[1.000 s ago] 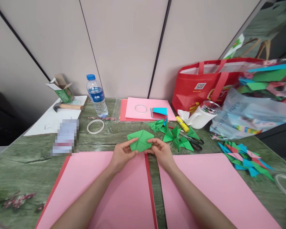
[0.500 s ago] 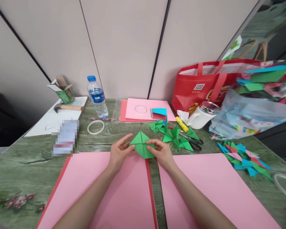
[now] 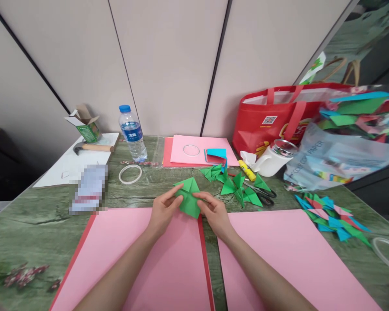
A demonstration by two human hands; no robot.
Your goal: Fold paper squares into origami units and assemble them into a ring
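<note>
Nearest me, 2 large pink sheets (image 3: 162,268) lie side by side on the wood-patterned table (image 3: 22,216), a gap between them. At their far edges, my left hand (image 3: 162,211) and my right hand (image 3: 216,214) pinch a folded green paper (image 3: 188,204), 1 at each side. Just past it on the right, folded green pieces (image 3: 238,188) partly cover the scissors (image 3: 266,199); a multicoloured paper pile (image 3: 337,218) lies well apart from them. A white ring (image 3: 130,174) sits left of my hands. Further off I see a yellow glue stick (image 3: 247,170), a white mug (image 3: 269,163) and a hammer (image 3: 95,147). The bottle (image 3: 132,134) wears a blue label with 2 big white characters, 冰露. At the back, the red bag (image 3: 251,119) shows a QR code; a handle partly hides its yellow lettering. On the plastic bag (image 3: 333,160) I can read "PAPER".
</note>
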